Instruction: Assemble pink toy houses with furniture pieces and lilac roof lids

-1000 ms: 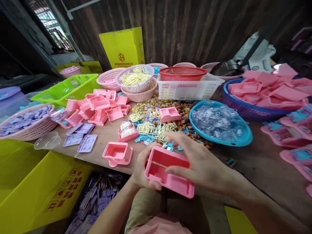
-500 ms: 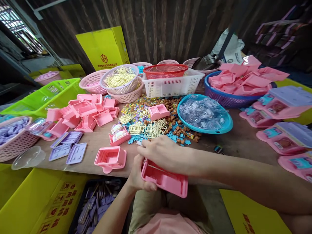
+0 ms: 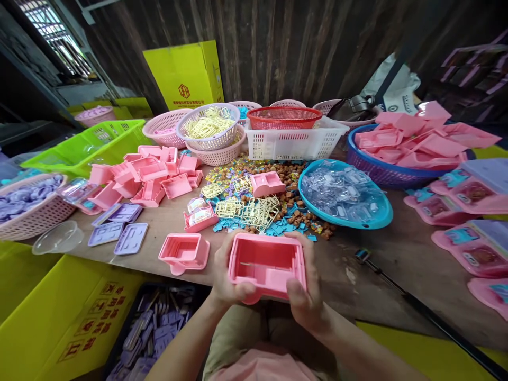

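Note:
A pink plastic toy box [image 3: 273,283] is held over the table's front edge, its open side facing me. My left hand [image 3: 226,275] grips its left end, thumb on the near rim. My right hand [image 3: 307,291] closes round the right end, thumb pressed on the front corner. A similar pink box [image 3: 184,253] stands on the table to the left of my left hand. Beyond the held box lie yellow sprue frames [image 3: 260,211], blue bits [image 3: 278,228] and brown pieces [image 3: 304,217]. A pink tray with clear-wrapped parts [image 3: 200,216] sits just left of them.
Lilac panels [image 3: 132,238] and a pile of pink parts [image 3: 148,177] lie at left. A turquoise basin [image 3: 387,214] holds clear parts. A black pole [image 3: 420,307] slants across the right side. Assembled pink-and-lilac toys [image 3: 464,246] stand far right. A dark crate of lilac parts [image 3: 119,338] sits below.
My right hand has drawn back from across the box to its right end. The box has turned from slanted to level, opening towards me. The view has shifted, showing the pole at right.

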Demonstrator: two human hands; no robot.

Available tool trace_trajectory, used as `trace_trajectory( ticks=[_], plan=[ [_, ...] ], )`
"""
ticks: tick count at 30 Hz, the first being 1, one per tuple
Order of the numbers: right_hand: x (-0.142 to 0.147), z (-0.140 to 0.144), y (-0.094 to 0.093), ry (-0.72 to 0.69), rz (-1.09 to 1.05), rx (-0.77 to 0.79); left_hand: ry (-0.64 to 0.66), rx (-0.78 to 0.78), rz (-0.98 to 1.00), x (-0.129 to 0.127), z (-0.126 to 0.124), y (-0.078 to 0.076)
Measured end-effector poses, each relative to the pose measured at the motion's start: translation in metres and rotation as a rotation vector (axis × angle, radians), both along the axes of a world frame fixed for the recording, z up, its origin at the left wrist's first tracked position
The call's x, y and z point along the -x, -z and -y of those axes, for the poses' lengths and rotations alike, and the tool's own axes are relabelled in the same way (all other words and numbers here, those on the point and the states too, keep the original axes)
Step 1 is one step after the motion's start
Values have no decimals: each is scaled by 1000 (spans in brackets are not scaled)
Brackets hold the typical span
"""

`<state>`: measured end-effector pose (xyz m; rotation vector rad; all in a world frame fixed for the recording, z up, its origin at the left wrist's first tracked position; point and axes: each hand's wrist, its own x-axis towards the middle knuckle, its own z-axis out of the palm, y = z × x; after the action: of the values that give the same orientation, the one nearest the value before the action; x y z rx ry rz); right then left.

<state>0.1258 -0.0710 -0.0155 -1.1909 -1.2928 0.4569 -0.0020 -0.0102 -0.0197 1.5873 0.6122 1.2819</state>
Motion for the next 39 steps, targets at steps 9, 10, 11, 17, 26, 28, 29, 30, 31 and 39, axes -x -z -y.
trace_trajectory(
  ticks=[9,10,11,17,26,28,29,30,31,39],
  plan=[
    [-98,3,40,256,468,373,-11,646,-416,19,-30,39],
    [-118,14,46,423,664,394,-14,691,-466,23,-37,41],
    [-138,26,51,540,865,482,-7,702,-526,27,-43,41],
    [-195,81,72,495,1284,887,39,403,-997,24,-63,20],
    [-96,45,44,17,561,517,-78,15,-1636,-5,-20,0],
    [-75,35,32,-82,540,506,-76,-3,-1666,-8,-20,2],
    [-69,31,28,-100,545,491,-74,-15,-1671,-8,-21,3],
    [-64,27,25,-99,552,462,-72,-27,-1673,-8,-23,3],
    [-61,25,24,-84,555,417,-70,-36,-1674,-7,-24,3],
    [-58,22,36,-33,736,325,-88,-63,-1676,-6,-24,5]
  ],
)
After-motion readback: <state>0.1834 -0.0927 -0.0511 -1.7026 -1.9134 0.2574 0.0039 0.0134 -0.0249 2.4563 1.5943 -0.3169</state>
